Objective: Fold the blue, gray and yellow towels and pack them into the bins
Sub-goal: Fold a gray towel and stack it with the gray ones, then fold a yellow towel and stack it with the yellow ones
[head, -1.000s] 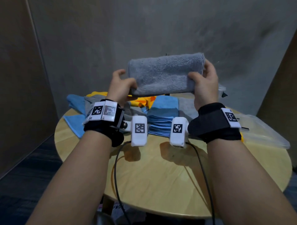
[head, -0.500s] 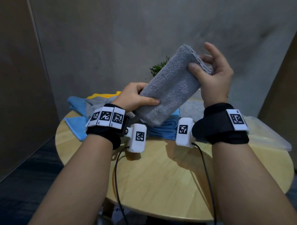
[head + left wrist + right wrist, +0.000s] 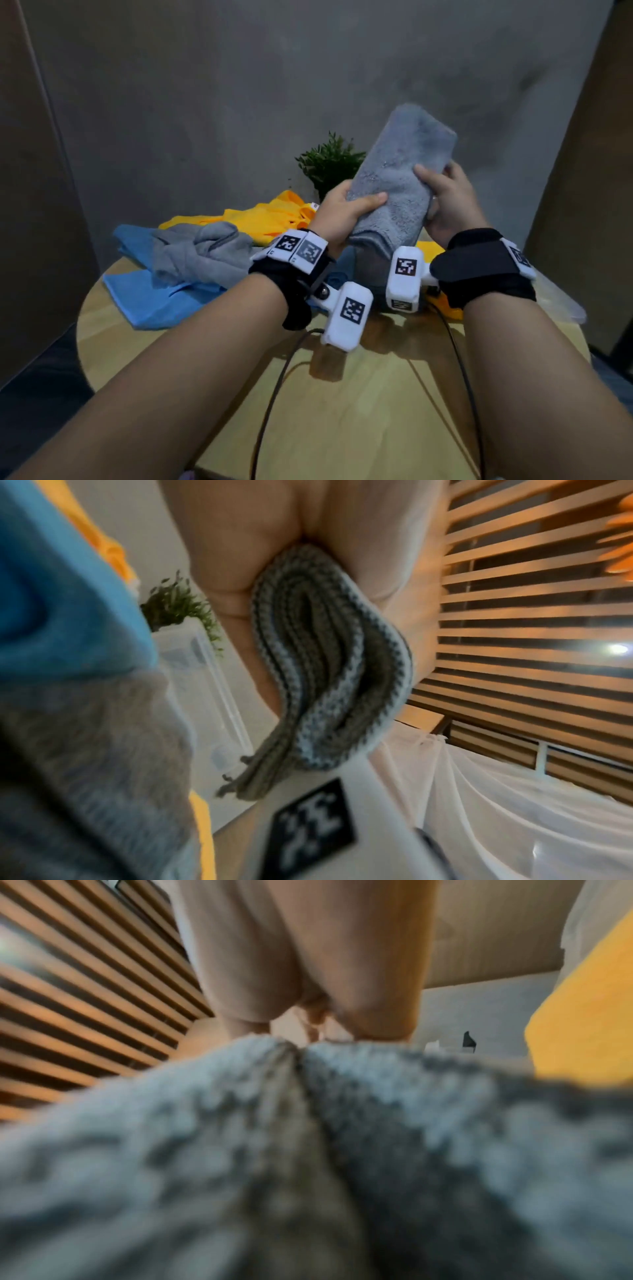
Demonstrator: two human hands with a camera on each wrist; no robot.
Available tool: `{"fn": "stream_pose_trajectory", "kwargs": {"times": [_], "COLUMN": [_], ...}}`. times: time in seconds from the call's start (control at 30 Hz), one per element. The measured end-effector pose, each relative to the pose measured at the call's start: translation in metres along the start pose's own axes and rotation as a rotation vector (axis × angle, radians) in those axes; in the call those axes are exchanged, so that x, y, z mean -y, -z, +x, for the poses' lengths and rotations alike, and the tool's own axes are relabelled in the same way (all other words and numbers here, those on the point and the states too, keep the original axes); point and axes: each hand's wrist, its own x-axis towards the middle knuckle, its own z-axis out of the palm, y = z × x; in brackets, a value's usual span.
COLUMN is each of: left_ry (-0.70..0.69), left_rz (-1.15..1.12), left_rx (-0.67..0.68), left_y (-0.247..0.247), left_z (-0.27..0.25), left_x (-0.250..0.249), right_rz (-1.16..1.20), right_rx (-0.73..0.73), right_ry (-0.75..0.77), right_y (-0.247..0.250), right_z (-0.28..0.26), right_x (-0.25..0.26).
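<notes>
— Left hand (image 3: 337, 214) first: what has it got?
— Its thumb lies across the front of the folded gray towel (image 3: 399, 185) and the fingers wrap behind, gripping the lower part. From the left wrist view the towel's (image 3: 329, 669) stacked layers show edge-on, squeezed in the palm (image 3: 308, 547).
— And the right hand (image 3: 447, 202)?
— It grips the same towel from the opposite side, thumb in front, fingers curled round the back. The right wrist view is mostly blurred gray pile (image 3: 308, 1150) below the hand (image 3: 308, 961).
— Where is the towel relative to the counter (image 3: 342, 411)?
— Held up above its far half, standing nearly on end and tilted, its top leaning right. Its lower end hangs just above the things piled at the back of the counter; whether it touches them I cannot tell.
— What else lies on that counter?
— At the far left, a loose blue towel (image 3: 144, 298) lies spread, with a crumpled gray towel (image 3: 202, 253) on top of it. Behind those, a yellow towel (image 3: 267, 216) is heaped. A small green plant (image 3: 329, 164) stands at the far edge, behind the left hand. At the far right edge sits a clear plastic bin (image 3: 561, 301), partly hidden by the right wrist.
</notes>
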Motion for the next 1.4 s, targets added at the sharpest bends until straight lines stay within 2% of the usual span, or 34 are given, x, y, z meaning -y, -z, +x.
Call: {"fn": "stream_pose_trajectory", "kwargs": {"times": [0.1,0.2,0.3,0.4,0.47,0.57,0.63,0.7,0.77,0.8,0.9,0.97,1.03,1.17,1.27,1.4], "left_ry": [0.228,0.376,0.41,0.408,0.395,0.361,0.29,0.139,0.039,0.041,0.18,0.214,0.214,0.237,0.248,0.23], "left_rz": [-0.018,0.057,-0.051,-0.107,-0.108,-0.037,0.139,0.439,0.645,0.699,0.815,0.888,0.948,1.016,1.009,1.049], "left_rx": [0.07,0.15,0.021,-0.032,-0.014,0.035,0.004,-0.063,-0.071,-0.027,0.151,0.202,0.249,0.312,0.311,0.243], "left_y": [-0.004,0.001,0.012,0.01,0.006,0.002,0.001,0.001,0.001,0.001,0.002,0.004,0.004,0.003,0.005,0.012], "left_z": [-0.001,-0.003,0.002,0.002,-0.002,-0.007,-0.006,-0.003,-0.001,-0.001,-0.004,-0.005,-0.007,-0.008,-0.009,-0.012], "left_x": [0.022,0.035,0.044,0.046,0.044,0.041,0.041,0.039,0.037,0.036,0.037,0.036,0.033,0.032,0.032,0.015], "right_rz": [-0.248,-0.375,-0.3,-0.273,-0.354,-0.518,-0.568,-0.626,-0.685,-0.711,-0.9,-1.138,-1.272,-1.342,-1.351,-1.341], "right_rx": [-0.058,-0.04,0.025,0.081,0.128,0.099,0.074,0.038,0.014,0.016,0.095,0.163,0.257,0.407,0.389,0.249], "right_ry": [-0.112,-0.338,-0.472,-0.464,-0.439,-0.399,-0.375,-0.351,-0.335,-0.342,-0.364,-0.284,-0.193,-0.354,-0.334,-0.256], "right_y": [0.016,0.026,0.036,0.048,0.051,0.053,0.053,0.054,0.056,0.055,0.047,0.039,0.033,0.028,0.022,0.009], "right_z": [0.008,0.011,0.006,0.002,0.0,0.0,0.001,0.003,0.005,0.004,0.002,-0.001,-0.004,-0.013,-0.018,-0.022], "right_x": [-0.01,-0.027,-0.037,-0.036,-0.03,-0.026,-0.027,-0.031,-0.037,-0.04,-0.043,-0.038,-0.035,-0.033,-0.028,-0.015]}}
